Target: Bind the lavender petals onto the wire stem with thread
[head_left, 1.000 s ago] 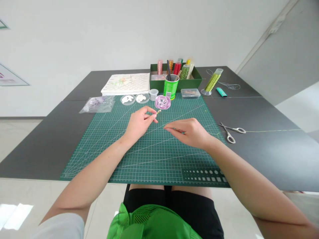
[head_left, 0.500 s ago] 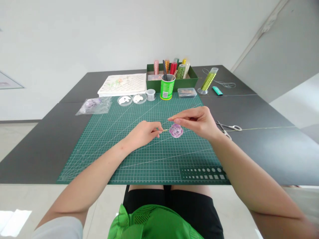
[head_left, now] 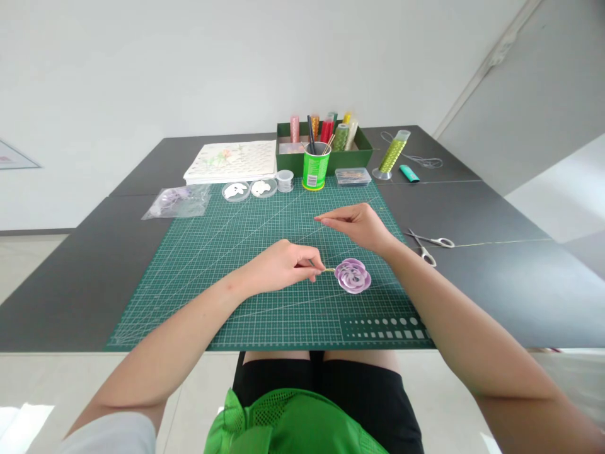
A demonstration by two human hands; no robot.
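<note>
The purple flower (head_left: 353, 276) is over the right front part of the green cutting mat (head_left: 212, 252), its thin stem (head_left: 328, 270) pinched between the closed fingers of the left hand (head_left: 283, 266). Above it, the right hand (head_left: 362, 224) has its fingertips pressed together, though whether they grip anything fine I cannot tell; scissors (head_left: 442, 242) lie open on the table (head_left: 501, 290) to the right.

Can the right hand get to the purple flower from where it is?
Probably yes. The right hand is close to the purple flower, and nothing seems to stand between them. The left hand pinches only the stem, leaving the petals free.
</note>
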